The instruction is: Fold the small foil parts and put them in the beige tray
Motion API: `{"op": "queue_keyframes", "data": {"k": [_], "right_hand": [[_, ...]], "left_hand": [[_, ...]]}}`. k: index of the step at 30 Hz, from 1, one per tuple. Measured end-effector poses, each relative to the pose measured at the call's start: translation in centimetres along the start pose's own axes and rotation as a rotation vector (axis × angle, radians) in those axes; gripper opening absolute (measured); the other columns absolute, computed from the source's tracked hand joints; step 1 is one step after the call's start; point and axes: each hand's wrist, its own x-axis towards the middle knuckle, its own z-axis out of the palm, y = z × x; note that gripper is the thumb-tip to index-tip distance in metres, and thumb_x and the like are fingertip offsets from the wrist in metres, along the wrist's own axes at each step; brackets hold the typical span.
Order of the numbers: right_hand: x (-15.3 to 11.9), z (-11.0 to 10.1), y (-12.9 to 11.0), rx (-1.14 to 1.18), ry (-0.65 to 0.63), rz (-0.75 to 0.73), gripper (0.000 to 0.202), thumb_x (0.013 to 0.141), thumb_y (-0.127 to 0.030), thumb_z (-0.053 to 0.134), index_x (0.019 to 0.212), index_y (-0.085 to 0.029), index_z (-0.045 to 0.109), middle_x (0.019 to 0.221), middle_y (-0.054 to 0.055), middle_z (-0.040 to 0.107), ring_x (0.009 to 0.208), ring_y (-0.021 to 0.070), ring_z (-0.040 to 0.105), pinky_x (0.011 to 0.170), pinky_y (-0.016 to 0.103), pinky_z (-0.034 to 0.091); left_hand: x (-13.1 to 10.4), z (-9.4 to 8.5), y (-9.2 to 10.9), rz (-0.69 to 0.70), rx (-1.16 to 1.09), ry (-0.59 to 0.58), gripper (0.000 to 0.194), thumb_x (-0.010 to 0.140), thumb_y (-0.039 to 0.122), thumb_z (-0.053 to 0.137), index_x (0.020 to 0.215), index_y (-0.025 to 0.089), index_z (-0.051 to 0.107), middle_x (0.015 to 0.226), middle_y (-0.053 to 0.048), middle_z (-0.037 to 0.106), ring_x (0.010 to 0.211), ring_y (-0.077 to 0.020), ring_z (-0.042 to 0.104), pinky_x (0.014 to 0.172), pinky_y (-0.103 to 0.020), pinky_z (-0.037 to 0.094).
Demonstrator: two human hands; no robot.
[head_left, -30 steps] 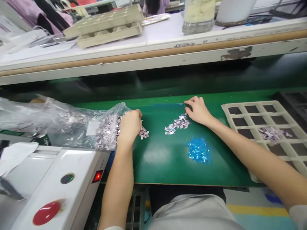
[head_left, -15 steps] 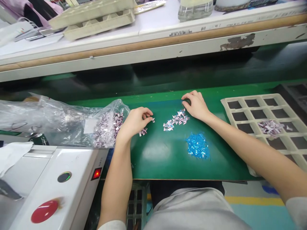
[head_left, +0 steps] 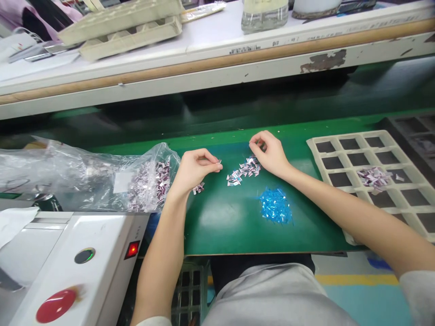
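Note:
Thumb and forefinger of my left hand (head_left: 200,167) pinch a small pinkish-white piece (head_left: 219,162) above the green mat (head_left: 220,226). Several like pieces (head_left: 198,188) lie just below that hand. To the right, my right hand (head_left: 270,151) is closed in a pinch at the far end of a loose pile of pink and blue pieces (head_left: 243,172); whatever its fingertips hold is too small to make out. Nearer my body sits a heap of shiny blue slips (head_left: 276,206), touched by neither hand.
A clear plastic bag (head_left: 149,181) full of small pieces lies left, behind a white machine (head_left: 91,235) with a red button (head_left: 56,305). On the right, a pale compartment tray (head_left: 335,156) holds a pile of pink pieces (head_left: 374,178). A raised shelf (head_left: 204,68) runs across the back.
My left hand has lifted the small piece up off the mat, its fingers now closer together. My right hand's fingertips have come together near the pile. The whole view has shifted slightly.

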Motion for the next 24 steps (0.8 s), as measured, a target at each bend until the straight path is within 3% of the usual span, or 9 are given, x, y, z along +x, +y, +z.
{"op": "queue_keyframes", "data": {"k": [4,9,24], "right_hand": [[-1.5,0.2,-2.8,0.315,-0.087,-0.008,0.013,0.099,-0.037,0.066,0.096,-0.025,0.068,0.103,0.006,0.077,0.097,0.0252,0.072,0.088,0.042,0.058],[-2.7,0.4,-4.1,0.383,-0.217,-0.043,0.011,0.101,-0.036,0.067,0.099,-0.026,0.069,0.103,0.004,0.080,0.093,0.0233,0.074,0.087,0.042,0.061],[-2.9,0.6,-3.6,0.346,-0.230,-0.068,0.007,0.098,-0.029,0.068,0.096,-0.024,0.073,0.098,0.003,0.080,0.090,0.0230,0.074,0.088,0.042,0.060]], "left_hand": [[-0.1,2.5,0.0,0.036,-0.218,0.009,0.041,0.061,0.038,0.105,0.068,0.017,0.070,0.092,-0.009,0.081,0.087,-0.0255,0.081,0.091,-0.043,0.067],[-0.2,4.6,-0.7,0.030,-0.246,-0.042,0.039,0.063,0.038,0.104,0.067,0.018,0.070,0.090,-0.007,0.080,0.084,-0.0229,0.079,0.088,-0.041,0.067],[-0.2,5.1,-1.0,0.022,-0.293,-0.057,0.033,0.065,0.032,0.101,0.068,0.017,0.073,0.087,-0.007,0.081,0.081,-0.0217,0.078,0.084,-0.039,0.066]]}}
